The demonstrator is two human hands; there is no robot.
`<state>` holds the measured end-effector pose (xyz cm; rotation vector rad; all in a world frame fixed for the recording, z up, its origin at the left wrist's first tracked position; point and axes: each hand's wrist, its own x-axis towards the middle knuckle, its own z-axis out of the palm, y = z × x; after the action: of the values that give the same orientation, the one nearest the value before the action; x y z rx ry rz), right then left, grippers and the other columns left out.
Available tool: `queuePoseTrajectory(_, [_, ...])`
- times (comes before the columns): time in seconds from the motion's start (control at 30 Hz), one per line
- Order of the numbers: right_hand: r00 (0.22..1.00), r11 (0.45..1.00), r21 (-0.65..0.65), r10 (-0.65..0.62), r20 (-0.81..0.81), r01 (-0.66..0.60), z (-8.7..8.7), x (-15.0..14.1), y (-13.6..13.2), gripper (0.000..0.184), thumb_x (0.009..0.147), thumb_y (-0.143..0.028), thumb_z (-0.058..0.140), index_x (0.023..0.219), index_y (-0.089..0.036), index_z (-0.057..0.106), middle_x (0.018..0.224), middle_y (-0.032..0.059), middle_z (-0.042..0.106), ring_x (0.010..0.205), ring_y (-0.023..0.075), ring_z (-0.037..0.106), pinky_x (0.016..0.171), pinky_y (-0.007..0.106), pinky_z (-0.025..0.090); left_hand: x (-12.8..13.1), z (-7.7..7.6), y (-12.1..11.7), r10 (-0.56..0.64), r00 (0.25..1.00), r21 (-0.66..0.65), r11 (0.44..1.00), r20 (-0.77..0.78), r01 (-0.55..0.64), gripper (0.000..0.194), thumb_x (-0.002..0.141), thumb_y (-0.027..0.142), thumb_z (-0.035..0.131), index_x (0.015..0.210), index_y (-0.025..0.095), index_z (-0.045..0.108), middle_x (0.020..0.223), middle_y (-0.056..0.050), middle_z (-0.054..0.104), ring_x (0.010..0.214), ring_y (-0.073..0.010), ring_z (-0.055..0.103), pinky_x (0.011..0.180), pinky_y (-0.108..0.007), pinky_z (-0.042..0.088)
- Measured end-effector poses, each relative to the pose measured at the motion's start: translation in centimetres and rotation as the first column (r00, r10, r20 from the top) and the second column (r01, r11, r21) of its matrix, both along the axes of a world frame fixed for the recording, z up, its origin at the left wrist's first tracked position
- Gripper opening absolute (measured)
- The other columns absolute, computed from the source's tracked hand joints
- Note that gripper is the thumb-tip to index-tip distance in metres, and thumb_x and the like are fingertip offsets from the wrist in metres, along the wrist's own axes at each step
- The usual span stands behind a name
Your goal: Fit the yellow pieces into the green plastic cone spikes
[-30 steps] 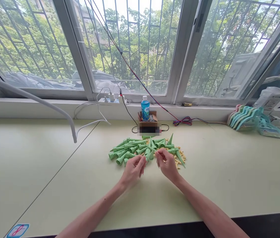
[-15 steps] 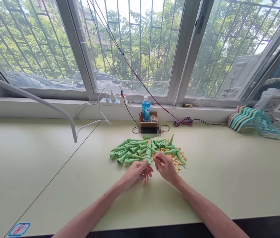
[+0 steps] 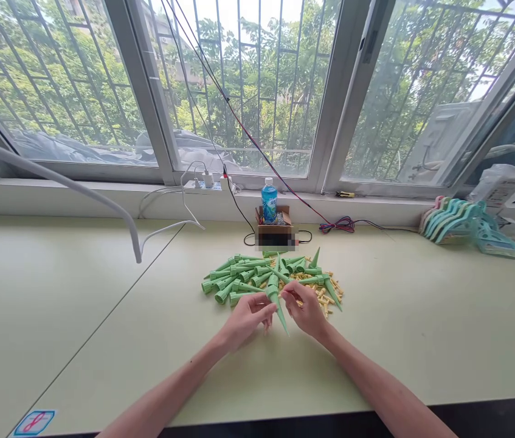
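My left hand (image 3: pixel 247 317) is closed on a green plastic watering spike (image 3: pixel 281 315), thumb and fingers around its upper part. The spike's pointed tip slants down toward me and to the right. Close beside it, my right hand (image 3: pixel 306 311) is pinched near the spike's wide end; whatever sits between those fingertips is too small to make out. Just beyond both hands lies a pile of similar green spikes (image 3: pixel 224 294), some with their hollow round ends toward me. Small yellow plastic pieces (image 3: pixel 332 283) are scattered among and to the right of them.
Behind the pile, a small cardboard box (image 3: pixel 275 230) holds a blue bottle (image 3: pixel 269 202). A bundled cable (image 3: pixel 337 225) and several plastic hangers (image 3: pixel 453 220) lie toward the right. A white bent tube (image 3: pixel 120 210) reaches over the table (image 3: pixel 102 267) from the left.
The spike in my left hand has swung so that its pointed tip now shows, directed down toward me. My right hand has stayed almost in place, still pinched.
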<state>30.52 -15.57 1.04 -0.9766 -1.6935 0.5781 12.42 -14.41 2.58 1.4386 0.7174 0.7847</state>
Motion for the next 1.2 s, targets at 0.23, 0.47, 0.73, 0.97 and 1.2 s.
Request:
queuePoseTrajectory(0.23, [1.000, 1.000, 0.024, -0.003, 0.029, 0.002, -0.12, 0.10, 0.07, 0.024, 0.097, -0.032, 0.046, 0.076, -0.021, 0.050, 0.060, -0.0028, 0.049, 0.050, 0.0111, 0.044, 0.048, 0.023, 0.036, 0.17, -0.02, -0.34, 0.100, 0.995, 0.204, 0.974, -0.009, -0.096, 0.025, 0.080, 0.040, 0.071, 0.084, 0.016, 0.063, 0.063, 0.003, 0.054, 0.053, -0.0102, 0.052, 0.049, -0.023, 0.049])
queuePoseTrajectory(0.47, [0.999, 0.999, 0.041, 0.004, 0.042, -0.006, 0.47, -0.09, -0.15, 0.026, 0.097, -0.034, 0.045, 0.075, -0.021, 0.051, 0.059, -0.0023, 0.050, 0.050, 0.0118, 0.043, 0.049, 0.024, 0.036, 0.12, -0.13, -0.59, 0.219, 0.975, 0.418, 0.890, -0.038, -0.183, 0.022, 0.084, 0.038, 0.067, 0.090, 0.018, 0.069, 0.082, -0.002, 0.054, 0.060, -0.0105, 0.054, 0.049, -0.023, 0.053])
queuePoseTrajectory(0.73, [1.000, 0.999, 0.051, -0.003, 0.015, 0.002, 0.26, -0.17, -0.02, 0.025, 0.097, -0.033, 0.046, 0.075, -0.021, 0.051, 0.060, -0.0024, 0.050, 0.051, 0.0115, 0.043, 0.050, 0.023, 0.036, 0.36, -0.15, -0.72, 0.237, 0.971, 0.415, 0.888, -0.041, -0.199, 0.021, 0.088, 0.034, 0.062, 0.102, 0.021, 0.068, 0.091, -0.003, 0.056, 0.059, -0.0086, 0.054, 0.049, -0.022, 0.053])
queuePoseTrajectory(0.97, [0.994, 0.996, 0.042, -0.075, -0.075, 0.078, 0.03, -0.24, 0.02, 0.024, 0.097, -0.034, 0.047, 0.077, -0.021, 0.051, 0.055, -0.0043, 0.046, 0.046, 0.0110, 0.044, 0.045, 0.023, 0.036, 0.73, -0.50, -0.40, 0.212, 0.977, 0.203, 0.957, 0.002, -0.208, 0.032, 0.083, 0.040, 0.068, 0.104, 0.020, 0.055, 0.075, 0.002, 0.057, 0.054, -0.0103, 0.056, 0.044, -0.021, 0.047])
queuePoseTrajectory(1.2, [0.989, 0.993, 0.066, -0.094, -0.111, 0.102, 0.11, -0.14, -0.10, 0.024, 0.098, -0.033, 0.046, 0.078, -0.021, 0.049, 0.052, -0.0061, 0.045, 0.042, 0.0097, 0.042, 0.044, 0.022, 0.035, 0.50, -0.17, 0.04, -0.020, 0.999, -0.124, 0.992, 0.041, 0.025, 0.059, 0.092, 0.062, 0.043, 0.067, 0.011, 0.063, 0.063, -0.004, 0.059, 0.045, -0.0103, 0.054, 0.043, -0.022, 0.043])
